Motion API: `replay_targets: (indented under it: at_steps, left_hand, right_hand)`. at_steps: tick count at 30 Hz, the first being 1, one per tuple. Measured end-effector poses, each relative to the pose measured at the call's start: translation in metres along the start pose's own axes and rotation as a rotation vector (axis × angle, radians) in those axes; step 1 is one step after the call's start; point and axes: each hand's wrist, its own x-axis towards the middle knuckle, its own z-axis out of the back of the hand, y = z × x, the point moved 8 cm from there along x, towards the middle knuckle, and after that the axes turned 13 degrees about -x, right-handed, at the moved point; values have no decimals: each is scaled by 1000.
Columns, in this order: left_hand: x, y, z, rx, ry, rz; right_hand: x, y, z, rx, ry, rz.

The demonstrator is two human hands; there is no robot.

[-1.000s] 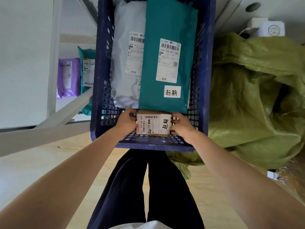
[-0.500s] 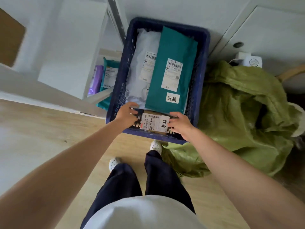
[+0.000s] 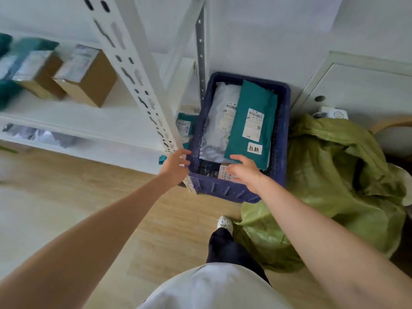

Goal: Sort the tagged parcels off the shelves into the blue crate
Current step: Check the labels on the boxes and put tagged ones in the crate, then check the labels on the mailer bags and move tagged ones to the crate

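The blue crate (image 3: 281,139) stands on the wooden floor beside the white shelf unit. Inside lie a teal mailer (image 3: 252,103) with a white tag, a grey-white mailer (image 3: 215,128) under it, and a small labelled box (image 3: 223,172) at the near end. My left hand (image 3: 176,166) hovers open at the crate's near left corner, fingers spread, holding nothing. My right hand (image 3: 245,169) hangs above the small box with loose fingers and covers part of it. Two cardboard boxes (image 3: 89,79) and teal parcels (image 3: 9,63) sit blurred on the shelf at left.
A slotted white shelf post (image 3: 142,81) rises just left of the crate. A crumpled green sack (image 3: 334,175) fills the floor on the right. More parcels (image 3: 184,126) lie on the lowest shelf behind the post. White cabinet doors (image 3: 361,85) stand behind.
Both hands have let go of the small box, which now lies in the crate's near end. The hands lifted away, and my view rose and swung left toward the shelves.
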Motion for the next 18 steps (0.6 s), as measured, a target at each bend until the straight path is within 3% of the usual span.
replay_targets:
  at_steps: [8,18]
  left_hand:
    - [-87,23,102,-108,-66,-136]
    - [-190,111,283,-258,-326,-186]
  right_hand:
    - [-75,49,-92,7,-10,140]
    - [-153,112,-268,-97,113,334]
